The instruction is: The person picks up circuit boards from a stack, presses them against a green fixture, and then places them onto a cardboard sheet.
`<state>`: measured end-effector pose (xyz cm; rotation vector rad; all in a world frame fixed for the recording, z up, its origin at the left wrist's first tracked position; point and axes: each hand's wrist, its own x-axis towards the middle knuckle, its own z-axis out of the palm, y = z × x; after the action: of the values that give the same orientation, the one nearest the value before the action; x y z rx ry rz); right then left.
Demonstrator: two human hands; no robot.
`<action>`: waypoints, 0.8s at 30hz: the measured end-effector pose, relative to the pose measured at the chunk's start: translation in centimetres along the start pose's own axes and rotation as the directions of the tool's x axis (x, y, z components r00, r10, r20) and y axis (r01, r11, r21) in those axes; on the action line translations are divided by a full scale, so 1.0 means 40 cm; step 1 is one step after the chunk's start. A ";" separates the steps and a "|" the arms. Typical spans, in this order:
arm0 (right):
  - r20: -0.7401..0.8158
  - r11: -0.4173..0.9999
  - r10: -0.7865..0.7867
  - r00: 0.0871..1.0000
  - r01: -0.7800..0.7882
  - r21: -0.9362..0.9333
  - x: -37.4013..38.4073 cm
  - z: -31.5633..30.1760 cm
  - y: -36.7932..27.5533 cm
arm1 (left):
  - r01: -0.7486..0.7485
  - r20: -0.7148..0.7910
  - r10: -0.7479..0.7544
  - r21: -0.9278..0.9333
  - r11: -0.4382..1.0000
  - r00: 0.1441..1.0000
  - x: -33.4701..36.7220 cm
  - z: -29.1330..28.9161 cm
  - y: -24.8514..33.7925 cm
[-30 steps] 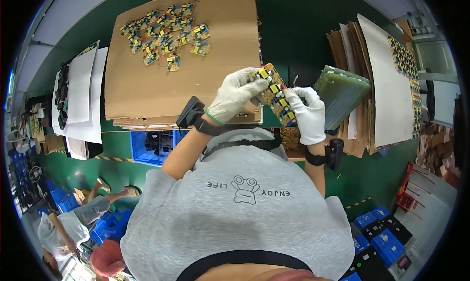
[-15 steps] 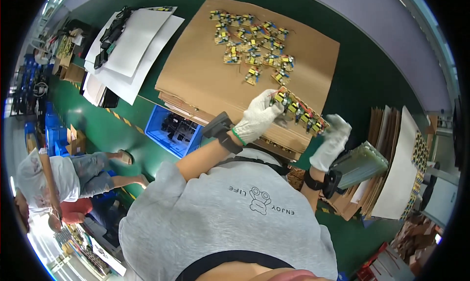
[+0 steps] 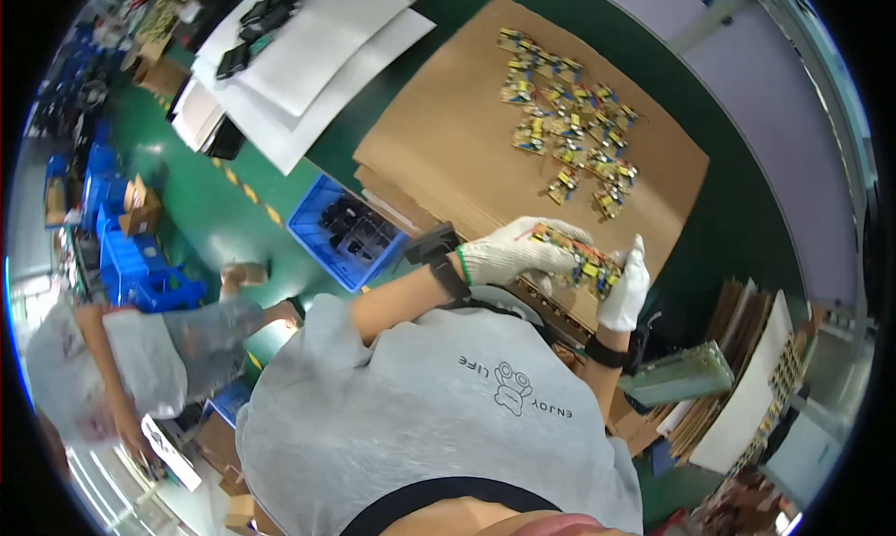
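My left hand [image 3: 504, 254], in a white knit glove with a green cuff, grips a strip of joined circuit boards [image 3: 595, 271] with yellow and blue components and thin red wires. The strip is held over the near edge of a cardboard sheet stack [image 3: 439, 139]. At the strip's right end, my gloved right hand [image 3: 626, 298] has its fingers stretched upward, its palm side against or close beside the boards. Its thumb is partly hidden. Farther out on the cardboard lie several loose circuit boards [image 3: 567, 125] in a cluster.
A blue bin [image 3: 327, 273] of black parts stands left of the cardboard. White sheets [image 3: 327, 41] with black adapters [image 3: 266, 18] lie at far left. On the right are upright cardboard sheets [image 3: 719, 359] and a translucent greenish pack [image 3: 681, 375]. Another person [image 3: 131, 363] is at left.
My right hand has come in from beside the strip to its right end. The left hand still holds the strip, which now sits lower in view. My view has turned, shifting the cardboard rightward.
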<state>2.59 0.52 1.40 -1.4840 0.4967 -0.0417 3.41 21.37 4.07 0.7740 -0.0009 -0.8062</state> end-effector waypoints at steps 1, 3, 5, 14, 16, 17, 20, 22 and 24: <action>-0.023 0.992 0.039 0.999 -0.036 0.119 0.008 0.024 -0.013 | -0.017 -0.040 0.018 0.014 1.000 0.999 0.001 -0.003 -0.001; 0.048 0.980 0.138 0.989 -0.143 0.140 0.048 0.039 -0.006 | -0.020 -0.071 0.022 0.028 0.999 0.997 0.021 -0.027 0.000; 0.053 0.954 0.216 0.975 -0.222 0.203 0.088 0.038 -0.004 | -0.077 -0.031 0.072 -0.176 0.981 0.997 0.048 -0.057 -0.021; -0.093 0.116 -0.547 0.832 -0.035 -0.993 0.230 -0.022 -0.005 | -0.028 -0.080 0.021 -0.076 0.997 0.997 0.070 -0.120 -0.013; -0.250 0.297 -0.527 0.812 -0.099 -0.950 0.253 -0.044 0.007 | -0.026 -0.084 0.016 -0.120 0.992 0.996 0.073 -0.117 -0.025; -0.257 0.298 -0.528 0.810 -0.106 -0.949 0.259 -0.053 0.010 | -0.025 -0.090 0.011 -0.162 0.987 0.996 0.072 -0.113 -0.031; -0.165 0.642 -0.243 0.956 0.031 -0.766 0.261 -0.063 0.016 | 0.007 -0.144 -0.029 -0.153 0.988 0.989 0.081 -0.099 -0.044; -0.223 0.861 -0.388 0.894 0.265 -0.435 0.243 -0.031 0.029 | -0.045 -0.169 0.032 -0.078 0.996 0.985 0.100 -0.101 -0.068; -0.285 0.821 -0.464 0.839 0.286 -0.494 0.199 0.007 -0.005 | -0.109 -0.209 0.107 -0.002 0.994 0.972 0.107 -0.101 -0.083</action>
<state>9.88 -1.83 -0.74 -2.0192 0.5420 -0.5998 5.41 19.67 -2.14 0.8358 0.1485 -0.6184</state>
